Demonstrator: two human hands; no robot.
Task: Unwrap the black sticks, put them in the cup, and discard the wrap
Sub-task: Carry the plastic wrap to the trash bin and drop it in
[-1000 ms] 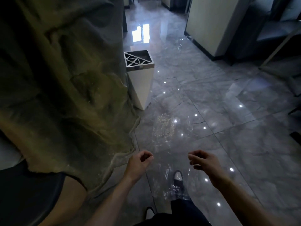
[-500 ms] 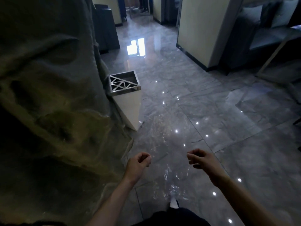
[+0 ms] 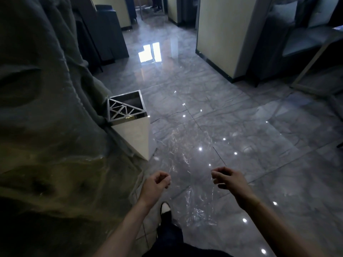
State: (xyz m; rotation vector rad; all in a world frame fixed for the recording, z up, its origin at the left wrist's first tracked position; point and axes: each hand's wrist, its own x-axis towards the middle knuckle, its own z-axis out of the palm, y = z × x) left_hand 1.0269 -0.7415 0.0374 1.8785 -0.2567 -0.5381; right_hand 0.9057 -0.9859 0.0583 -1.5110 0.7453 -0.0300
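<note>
Plainly the last step is what is in hand: the person stands on the glossy grey floor (image 3: 241,112) with a sheet of clear wrap (image 3: 187,164) stretched out in front of them, and no black sticks or cup show anywhere in the head view. I would judge the unwrapping and the cup part finished or left elsewhere, though that cannot be checked from here.

The left hand (image 3: 156,184) is curled with thumb and forefinger pinched on one side of the wrap, and the right hand (image 3: 229,179) pinches the other side, fingers loosely bent. The film hangs and billows between and beyond them, crinkled, catching the ceiling lights; its lower part trails toward the shoe (image 3: 165,208).

The square bin (image 3: 130,117), with its metal lattice top, stands ahead and to the left, tucked against the rough rock-like wall (image 3: 46,127). The wrap's far edge floats near the bin's lower corner but is not over the opening.

What is left: bunching the film and getting it through the bin's open half.
</note>
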